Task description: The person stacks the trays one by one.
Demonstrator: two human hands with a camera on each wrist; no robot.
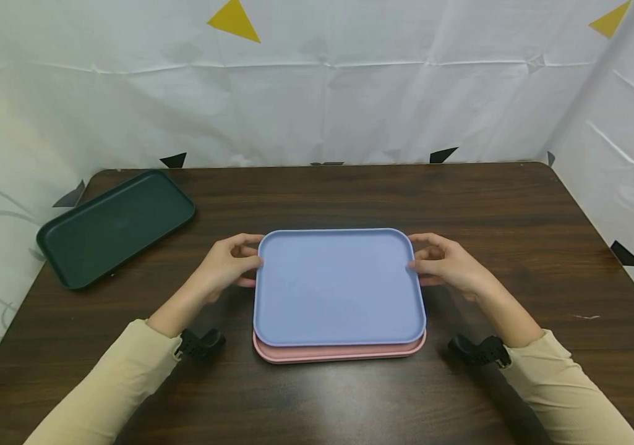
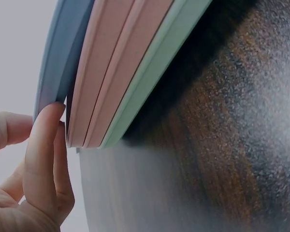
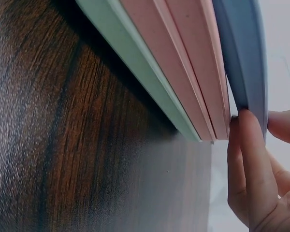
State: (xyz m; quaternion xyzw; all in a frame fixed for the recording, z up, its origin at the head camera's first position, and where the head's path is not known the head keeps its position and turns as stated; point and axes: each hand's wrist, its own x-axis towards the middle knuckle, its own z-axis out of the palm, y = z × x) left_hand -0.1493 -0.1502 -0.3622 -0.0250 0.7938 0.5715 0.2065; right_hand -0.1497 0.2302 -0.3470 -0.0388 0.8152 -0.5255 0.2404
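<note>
A light blue rectangular tray [image 1: 339, 287] lies over a stack, with its near edge set back from the pink tray [image 1: 339, 354] beneath. My left hand [image 1: 229, 262] pinches the blue tray's left rim, thumb on top and fingers under it. On the opposite side my right hand [image 1: 447, 264] grips the right rim in the same way. In the left wrist view a gap separates the blue tray from the upper pink tray [image 2: 95, 72]. Below come a second pink tray [image 2: 123, 72] and a pale green tray [image 2: 150, 72]. The right wrist view shows this gap too.
A dark green oblong tray [image 1: 119, 228] lies angled at the table's back left corner, partly past the left edge. The brown wooden table [image 1: 339, 408] is bordered by white sheeting [image 1: 328, 111] at the back and sides. Black bands circle both wrists.
</note>
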